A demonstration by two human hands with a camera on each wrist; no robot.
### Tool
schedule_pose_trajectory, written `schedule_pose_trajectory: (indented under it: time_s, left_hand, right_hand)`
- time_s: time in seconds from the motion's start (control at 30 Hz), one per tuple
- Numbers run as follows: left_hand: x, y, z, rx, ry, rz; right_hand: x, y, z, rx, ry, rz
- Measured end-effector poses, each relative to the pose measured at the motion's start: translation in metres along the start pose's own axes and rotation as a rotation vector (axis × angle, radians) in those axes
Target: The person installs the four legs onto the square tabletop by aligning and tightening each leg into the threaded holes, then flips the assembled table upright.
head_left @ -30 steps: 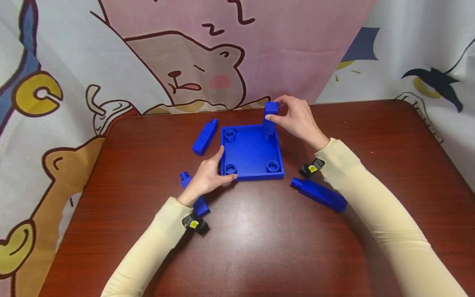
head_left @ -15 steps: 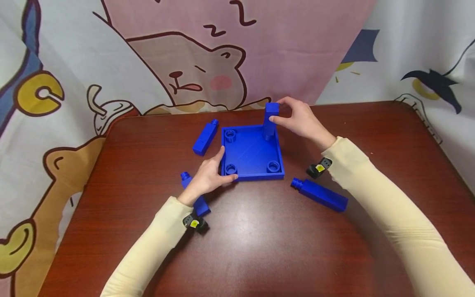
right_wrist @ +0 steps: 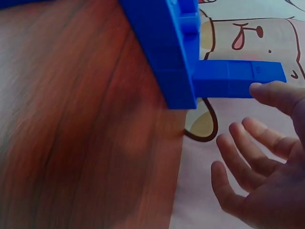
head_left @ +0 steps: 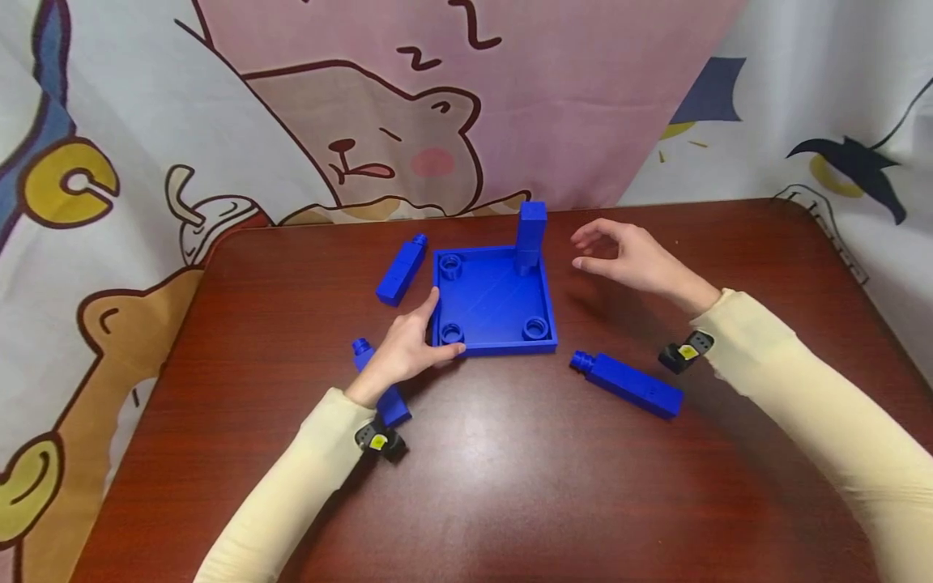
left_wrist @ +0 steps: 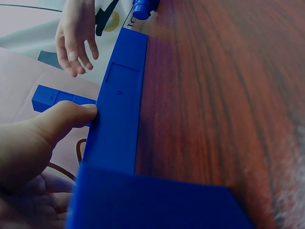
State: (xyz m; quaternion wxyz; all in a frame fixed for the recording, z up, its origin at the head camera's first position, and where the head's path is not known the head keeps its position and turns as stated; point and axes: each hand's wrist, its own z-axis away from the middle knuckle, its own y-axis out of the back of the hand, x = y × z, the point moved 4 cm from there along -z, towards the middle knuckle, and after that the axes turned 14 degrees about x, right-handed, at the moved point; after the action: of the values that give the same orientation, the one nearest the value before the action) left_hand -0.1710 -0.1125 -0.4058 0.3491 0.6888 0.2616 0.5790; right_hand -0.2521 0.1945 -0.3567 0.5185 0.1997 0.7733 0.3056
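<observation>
A blue square tray (head_left: 490,301) with a raised rim lies on the table, round threaded sockets at three of its corners. At its far right corner a blue square-sided leg (head_left: 532,231) stands upright. My left hand (head_left: 403,350) holds the tray's near left corner, its thumb (left_wrist: 71,114) against the front wall and a finger along the left side. Apart from the leg, to its right, my right hand (head_left: 641,261) hovers over the table, fingers loosely bent and holding nothing; in the right wrist view its fingers (right_wrist: 245,164) are spread.
Three loose blue legs with threaded ends lie on the brown table (head_left: 503,478). One leg (head_left: 401,274) is left of the tray, another leg (head_left: 394,405) is partly under my left wrist, and a third leg (head_left: 636,385) is at the right. A cartoon-printed cloth (head_left: 583,105) hangs behind.
My right hand has let go of the upright leg and moved off to the right and slightly down. The leg stays standing. My left hand has kept its place on the tray.
</observation>
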Motion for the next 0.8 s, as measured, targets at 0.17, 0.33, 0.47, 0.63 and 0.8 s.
schedule_pose_trajectory:
  time_s: [0.17, 0.33, 0.47, 0.63, 0.8]
  left_hand:
    - [0.000, 0.000, 0.001, 0.005, 0.000, 0.000]
    - [0.000, 0.001, 0.001, 0.010, -0.004, 0.002]
    - [0.000, 0.001, 0.002, 0.011, -0.008, 0.006]
    - [-0.001, 0.001, 0.003, 0.014, -0.014, 0.007]
    - [-0.002, 0.000, 0.001, 0.014, -0.008, 0.016]
  right_hand:
    - [0.003, 0.007, 0.014, -0.056, 0.060, 0.020]
    - [0.004, 0.012, 0.033, -0.134, 0.131, 0.027]
    - [0.007, 0.014, 0.052, -0.199, 0.201, 0.009]
    - [0.014, 0.010, 0.076, -0.269, 0.223, -0.032]
    - [0.024, 0.005, 0.098, -0.300, 0.212, -0.086]
